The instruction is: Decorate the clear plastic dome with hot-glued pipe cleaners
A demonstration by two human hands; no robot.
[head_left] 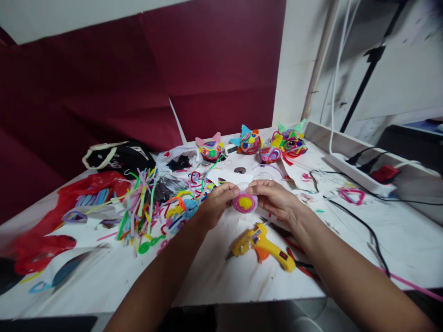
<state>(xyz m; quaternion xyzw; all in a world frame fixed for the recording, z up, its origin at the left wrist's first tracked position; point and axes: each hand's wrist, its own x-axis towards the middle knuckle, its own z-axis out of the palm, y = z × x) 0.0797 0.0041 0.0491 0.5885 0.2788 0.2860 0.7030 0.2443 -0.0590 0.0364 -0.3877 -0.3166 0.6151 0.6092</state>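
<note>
Between my two hands, above the middle of the table, is a round pipe-cleaner disc (245, 203) with a yellow centre and a pink and lilac rim. My left hand (218, 203) pinches its upper left edge. At the upper right edge, the fingers of my right hand (273, 197) are closed on it too. A whitish piece shows just behind the disc, partly hidden by the fingers. Below my hands a yellow glue gun (265, 244) lies on its side, its nozzle pointing left.
Loose pipe cleaners (141, 207) are heaped at the left beside a red plastic bag (62, 216). Several colourful eared ornaments (249, 140) stand at the back. A white power strip (360, 174) with plugs and a black cable (367, 223) lie on the right.
</note>
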